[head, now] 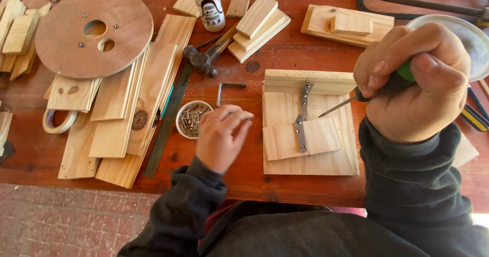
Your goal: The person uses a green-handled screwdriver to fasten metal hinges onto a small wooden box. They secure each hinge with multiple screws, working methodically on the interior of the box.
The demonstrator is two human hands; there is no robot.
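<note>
My right hand [415,78] is closed around a green-handled screwdriver [341,105] whose tip points down-left at a small wooden assembly [310,155]. That assembly is a flat board with an upright strip at its far edge, a smaller block on top, and a metal bracket [302,119] running down its middle. My left hand [220,134] hovers between the assembly and a small white bowl of screws [191,119]; its fingertips pinch what looks like a small screw [248,118].
A loose L-shaped metal bracket [227,89] and a hammer [204,58] lie beyond my left hand. Wood planks [127,109], a round plywood disc [94,33], a tape roll [58,120], a glue bottle [209,5] and stacked blocks [257,28] cover the red table.
</note>
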